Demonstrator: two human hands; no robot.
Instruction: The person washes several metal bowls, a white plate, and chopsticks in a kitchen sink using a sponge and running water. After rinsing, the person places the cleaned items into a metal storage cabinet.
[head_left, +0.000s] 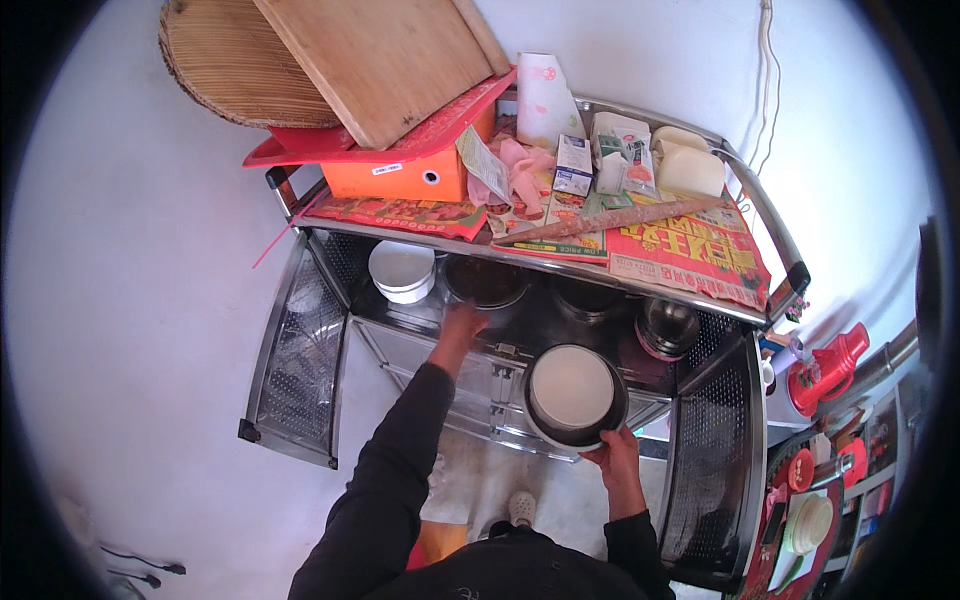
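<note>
My right hand (616, 450) grips the rim of a round dark bowl (531, 411) with a smaller, pale round dish (571, 386) inside it, in front of an open metal cabinet. My left hand (463, 328) reaches to the cabinet shelf, at the near edge of a large dark round pan (486, 281); whether its fingers grip the rim cannot be told. White bowls (403, 271) stand left of that pan. Farther right on the same shelf are another dark round vessel (587, 298) and stacked metal bowls (666, 330).
Perforated cabinet doors (296, 352) (712, 465) swing outward on both sides. The cabinet top holds an orange box (397, 178), a wooden board (382, 67), a paper roll (541, 101) and a long wooden stick (607, 220). A red thermos (829, 367) stands at right.
</note>
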